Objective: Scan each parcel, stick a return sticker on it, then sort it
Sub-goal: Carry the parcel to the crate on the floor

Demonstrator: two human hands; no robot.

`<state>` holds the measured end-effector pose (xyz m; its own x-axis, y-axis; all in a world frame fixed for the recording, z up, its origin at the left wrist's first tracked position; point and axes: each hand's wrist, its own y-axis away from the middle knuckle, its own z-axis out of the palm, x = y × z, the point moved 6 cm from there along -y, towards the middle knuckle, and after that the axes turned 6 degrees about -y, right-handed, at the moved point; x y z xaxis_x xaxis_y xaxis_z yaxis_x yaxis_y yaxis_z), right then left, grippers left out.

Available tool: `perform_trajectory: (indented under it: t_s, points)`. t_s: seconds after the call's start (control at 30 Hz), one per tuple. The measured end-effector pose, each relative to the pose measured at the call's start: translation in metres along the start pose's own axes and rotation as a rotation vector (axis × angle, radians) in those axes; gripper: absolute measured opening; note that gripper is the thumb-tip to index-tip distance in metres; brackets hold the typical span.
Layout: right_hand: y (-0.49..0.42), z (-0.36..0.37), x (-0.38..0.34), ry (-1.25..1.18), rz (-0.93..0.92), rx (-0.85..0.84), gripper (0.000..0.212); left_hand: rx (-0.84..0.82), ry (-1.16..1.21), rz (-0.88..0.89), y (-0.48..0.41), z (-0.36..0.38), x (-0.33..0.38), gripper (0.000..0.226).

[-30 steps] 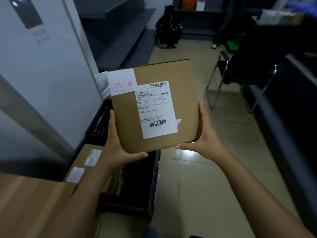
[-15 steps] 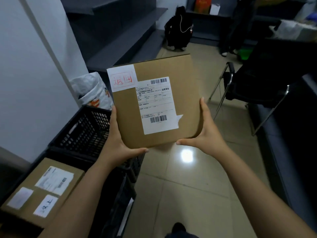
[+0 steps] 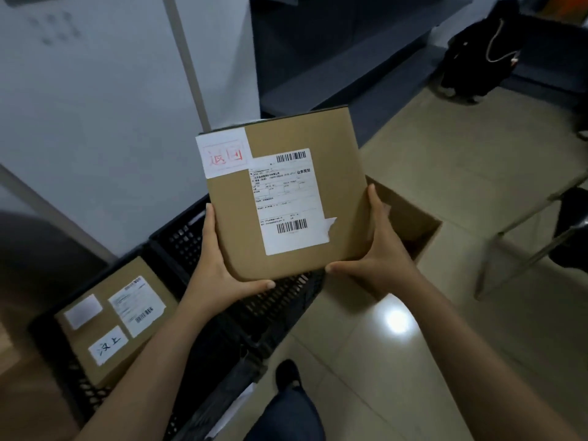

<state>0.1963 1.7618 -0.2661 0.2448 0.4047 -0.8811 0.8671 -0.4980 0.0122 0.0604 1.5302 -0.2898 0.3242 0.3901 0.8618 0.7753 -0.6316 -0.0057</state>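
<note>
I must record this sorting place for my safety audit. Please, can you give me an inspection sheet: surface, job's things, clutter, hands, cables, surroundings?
Surface: tiled floor, glossy, with a light reflection.
Job's things: held parcel carries return sticker and shipping label; second parcel lies in a black crate; open cardboard box stands on the floor.
Clutter: nothing seen.
Hands: left hand and right hand grip the held parcel's lower corners.
Cables: white cord on black backpack.
Surroundings: grey shelving, white wall.
</note>
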Motion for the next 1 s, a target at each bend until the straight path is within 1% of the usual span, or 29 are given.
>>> perform_trajectory:
  t_s: [0.1, 0.17, 0.4, 0.57, 0.67, 0.77, 0.9, 1.0]
  points:
    - [-0.054, 0.012, -0.004, 0.002, -0.038, -0.091, 0.146, 0.069, 0.001, -0.078, -0.028, -0.014, -0.008, 0.154]
    - [-0.086, 0.019, -0.008, 0.002, -0.067, -0.142, 0.145, 0.106, -0.003, -0.092, -0.044, -0.022, -0.011, 0.155]
    - [-0.171, 0.052, -0.011, -0.067, -0.105, -0.337, 0.147, 0.178, -0.037, -0.226, -0.079, -0.039, -0.034, 0.155]
    - [-0.226, 0.081, 0.001, -0.065, -0.105, -0.499, 0.150, 0.218, 0.009, -0.360, -0.095, -0.031, -0.062, 0.154]
    - [-0.255, 0.099, 0.015, -0.049, -0.098, -0.604, 0.149, 0.291, 0.049, -0.462, -0.106, -0.019, -0.080, 0.154]
    - [-0.281, 0.116, 0.035, -0.002, -0.097, -0.684, 0.149, 0.366, 0.046, -0.518, -0.114, -0.004, -0.102, 0.152]
    - [-0.301, 0.149, 0.072, 0.054, -0.063, -0.806, 0.150, 0.346, 0.144, -0.622, -0.115, 0.030, -0.148, 0.155]
    - [-0.299, 0.181, 0.111, 0.115, -0.005, -0.870, 0.154, 0.375, 0.134, -0.717, -0.108, 0.053, -0.187, 0.157]
